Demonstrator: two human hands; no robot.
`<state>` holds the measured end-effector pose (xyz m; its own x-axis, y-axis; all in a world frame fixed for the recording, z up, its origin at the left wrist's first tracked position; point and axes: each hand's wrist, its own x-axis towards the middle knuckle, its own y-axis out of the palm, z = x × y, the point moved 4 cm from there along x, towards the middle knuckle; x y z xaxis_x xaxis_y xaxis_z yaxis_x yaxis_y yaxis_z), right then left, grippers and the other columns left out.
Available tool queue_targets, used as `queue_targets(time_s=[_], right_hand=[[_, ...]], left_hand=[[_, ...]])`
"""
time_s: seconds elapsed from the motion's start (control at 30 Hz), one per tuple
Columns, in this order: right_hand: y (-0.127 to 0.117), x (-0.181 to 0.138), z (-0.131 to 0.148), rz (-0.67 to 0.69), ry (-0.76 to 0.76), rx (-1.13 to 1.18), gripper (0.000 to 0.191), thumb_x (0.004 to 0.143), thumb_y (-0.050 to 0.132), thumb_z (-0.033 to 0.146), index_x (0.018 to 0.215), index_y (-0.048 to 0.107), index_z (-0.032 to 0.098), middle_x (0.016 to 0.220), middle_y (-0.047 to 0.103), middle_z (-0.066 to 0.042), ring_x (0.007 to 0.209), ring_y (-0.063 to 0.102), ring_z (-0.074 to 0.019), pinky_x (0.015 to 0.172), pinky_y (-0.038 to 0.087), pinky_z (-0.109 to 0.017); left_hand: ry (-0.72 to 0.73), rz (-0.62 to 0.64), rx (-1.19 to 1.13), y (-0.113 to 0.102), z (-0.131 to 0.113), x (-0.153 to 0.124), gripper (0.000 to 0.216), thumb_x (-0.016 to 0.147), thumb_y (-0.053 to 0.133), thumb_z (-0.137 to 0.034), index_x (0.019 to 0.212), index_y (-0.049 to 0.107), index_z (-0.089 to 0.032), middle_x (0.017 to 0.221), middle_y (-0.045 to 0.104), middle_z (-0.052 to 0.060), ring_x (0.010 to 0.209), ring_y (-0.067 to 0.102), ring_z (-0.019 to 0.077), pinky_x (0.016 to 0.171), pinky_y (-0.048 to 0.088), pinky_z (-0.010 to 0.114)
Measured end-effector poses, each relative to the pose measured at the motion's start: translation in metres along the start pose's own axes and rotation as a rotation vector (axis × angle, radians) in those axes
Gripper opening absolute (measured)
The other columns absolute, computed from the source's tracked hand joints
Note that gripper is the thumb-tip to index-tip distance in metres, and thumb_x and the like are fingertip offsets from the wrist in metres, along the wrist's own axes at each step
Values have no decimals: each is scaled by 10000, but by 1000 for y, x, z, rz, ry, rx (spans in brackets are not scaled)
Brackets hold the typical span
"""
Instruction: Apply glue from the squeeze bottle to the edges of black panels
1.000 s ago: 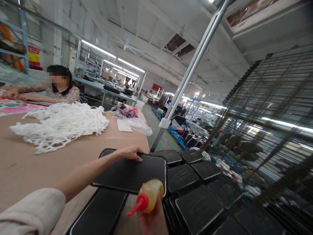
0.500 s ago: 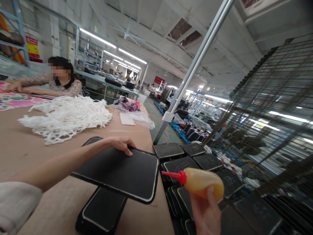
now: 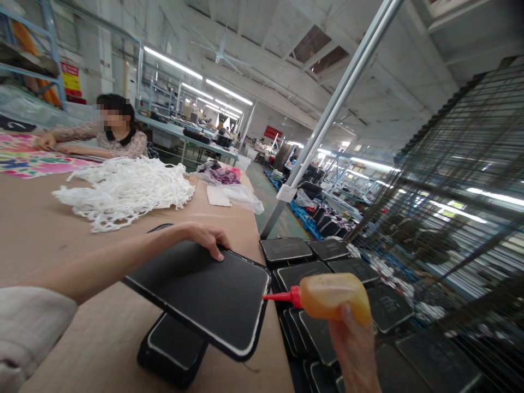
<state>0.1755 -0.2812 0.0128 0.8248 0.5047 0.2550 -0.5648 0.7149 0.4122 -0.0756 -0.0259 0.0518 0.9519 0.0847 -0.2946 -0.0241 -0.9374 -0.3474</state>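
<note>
My left hand [image 3: 208,240] grips the far edge of a black rectangular panel [image 3: 204,295] with rounded corners and a whitish line along its rim. The panel is tilted above the table, over a second black panel piece [image 3: 176,344]. In my right hand [image 3: 352,338] is a squeeze bottle [image 3: 335,295] of amber liquid, its fingers wrapped around it and partly hidden. The bottle's red nozzle points left, its tip at the panel's right edge; whether it touches I cannot tell.
A brown-covered table [image 3: 98,327] carries a pile of white netting-like strips [image 3: 135,188] and a clear plastic bag [image 3: 245,199]. Stacked black panels [image 3: 286,249] stand to the right, near a metal post [image 3: 323,131] and a wire rack [image 3: 458,147]. A co-worker [image 3: 120,131] sits at the far left.
The bottle has moved left, bringing its nozzle tip to the panel's edge. The panel's near right corner has dipped lower, with my left hand still gripping it. The view has shifted slightly left.
</note>
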Motion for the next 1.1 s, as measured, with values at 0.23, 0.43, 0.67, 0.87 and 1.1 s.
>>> queue_targets(time_s=[0.23, 0.43, 0.67, 0.87, 1.1], right_hand=[[-8, -13, -2, -25, 50, -18, 655, 497, 807, 342, 1097, 584, 204, 995, 640, -79, 842, 615, -207, 713, 513, -294], [-14, -16, -4, 18, 60, -21, 702, 520, 799, 325, 1166, 544, 226, 1082, 613, -89, 904, 603, -222, 746, 514, -317], [-5, -28, 2, 15, 89, -15, 724, 506, 807, 316, 1170, 539, 213, 1074, 612, -97, 940, 588, -217, 745, 511, -292], [1, -36, 6, -12, 76, -29, 743, 506, 804, 333, 1186, 531, 213, 1106, 602, -91, 908, 598, -212, 733, 517, -284], [-15, -41, 0, -124, 48, -28, 643, 550, 788, 309, 1143, 555, 217, 1025, 634, -46, 902, 595, -181, 682, 513, -216]], left_hand=[[-43, 22, -82, 3, 5, 1, 263, 595, 717, -294, 839, 724, -199, 787, 683, 6, 850, 580, 225, 784, 420, 271], [-78, 29, -166, 4, 11, 0, 285, 575, 735, -278, 848, 723, -194, 784, 688, 16, 836, 593, 237, 770, 443, 290], [-74, 41, -197, 5, 18, -4, 288, 608, 715, -298, 873, 721, -185, 792, 691, 25, 798, 597, 224, 780, 440, 296], [-81, 5, -240, 4, 22, -10, 290, 598, 717, -297, 867, 717, -187, 781, 691, 25, 814, 599, 233, 777, 443, 304], [-13, 6, -257, 6, 34, -8, 294, 637, 690, -351, 874, 709, -178, 799, 695, 37, 768, 613, 223, 755, 445, 304]])
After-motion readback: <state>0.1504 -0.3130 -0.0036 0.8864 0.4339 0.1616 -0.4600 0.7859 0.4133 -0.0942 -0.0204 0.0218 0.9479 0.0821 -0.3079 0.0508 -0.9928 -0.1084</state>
